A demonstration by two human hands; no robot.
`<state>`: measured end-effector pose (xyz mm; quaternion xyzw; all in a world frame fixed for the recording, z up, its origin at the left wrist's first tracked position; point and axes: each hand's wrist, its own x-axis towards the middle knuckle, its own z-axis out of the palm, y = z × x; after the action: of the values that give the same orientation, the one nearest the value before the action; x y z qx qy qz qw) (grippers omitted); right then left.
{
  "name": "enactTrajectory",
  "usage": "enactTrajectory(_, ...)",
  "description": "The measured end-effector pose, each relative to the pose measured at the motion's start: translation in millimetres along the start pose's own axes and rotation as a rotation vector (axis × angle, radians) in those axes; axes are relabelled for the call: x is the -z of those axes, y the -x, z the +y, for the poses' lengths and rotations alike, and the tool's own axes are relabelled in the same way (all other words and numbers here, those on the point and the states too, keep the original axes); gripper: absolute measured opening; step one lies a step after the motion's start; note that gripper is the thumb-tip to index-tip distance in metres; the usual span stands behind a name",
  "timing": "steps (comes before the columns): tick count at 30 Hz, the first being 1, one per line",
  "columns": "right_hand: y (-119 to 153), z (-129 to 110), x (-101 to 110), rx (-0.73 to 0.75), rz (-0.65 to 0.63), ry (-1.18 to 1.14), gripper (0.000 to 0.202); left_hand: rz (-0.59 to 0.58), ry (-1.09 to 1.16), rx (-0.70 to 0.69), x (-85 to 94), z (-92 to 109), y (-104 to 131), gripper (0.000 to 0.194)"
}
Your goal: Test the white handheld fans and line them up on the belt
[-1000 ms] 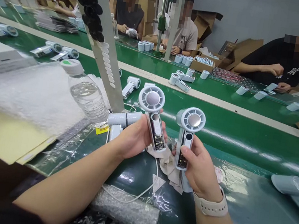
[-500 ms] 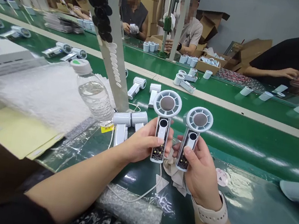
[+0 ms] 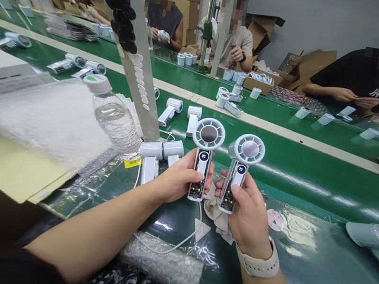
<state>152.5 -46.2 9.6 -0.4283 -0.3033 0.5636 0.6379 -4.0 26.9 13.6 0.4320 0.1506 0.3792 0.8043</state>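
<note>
My left hand (image 3: 183, 178) is closed around the handle of one light blue handheld fan (image 3: 208, 135), its thumb on the front of the handle. A second, similar fan (image 3: 248, 149) is upright in my right hand (image 3: 249, 209), the thumb again on the handle's front. Both round heads face me, a little apart from each other. The small dark displays read 20, and circuit parts show through the lower handles. Beneath the hands lie a crumpled beige cloth (image 3: 216, 209) and a white cable (image 3: 180, 247).
A water bottle (image 3: 116, 118) stands left beside a slanted metal post (image 3: 140, 64). Two fans (image 3: 151, 164) lie left of my hands, with several more on the green belt (image 3: 275, 146). Bubble wrap (image 3: 163, 262) lies in front. People sit across the belt.
The displays on both fans have lit up, showing 20. The right fan's head has turned slightly. The whole view has shifted a little. Across the belt, one person's raised hand has come down.
</note>
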Motion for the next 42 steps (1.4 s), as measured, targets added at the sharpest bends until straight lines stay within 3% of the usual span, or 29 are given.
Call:
enactTrajectory(6,1.6,-0.3,-1.9,0.037,-0.001,-0.006,0.030,0.006,-0.022,-0.001,0.2,-1.5,-1.3,0.040)
enactTrajectory(14,-1.3,5.2,-2.0,0.024,0.096,0.003,0.017,0.237,-0.053,0.008,7.9,-6.3,-14.3,0.043)
enactTrajectory(19,0.2,4.1,-6.2,0.016,0.066,-0.005,0.030,0.145,-0.029,0.053,6.2,-9.5,-11.9,0.042)
enactTrajectory(25,-4.7,4.8,-5.7,0.019,0.148,-0.044,0.029,0.096,-0.044,0.104,3.2,-9.6,-8.7,0.041)
enactTrajectory(33,-5.4,5.4,-3.7,-0.025,0.042,-0.074,0.026,0.032,0.014,0.109,4.8,-10.9,-9.6,0.036)
enactTrajectory(37,-5.6,3.5,-2.4,0.017,0.008,-0.048,0.023,0.024,-0.025,0.098,4.1,-10.2,-8.4,0.038)
enactTrajectory(42,-10.9,1.3,6.7,-0.015,0.138,0.029,0.022,0.120,-0.256,0.041,-0.8,-6.6,-3.8,0.038)
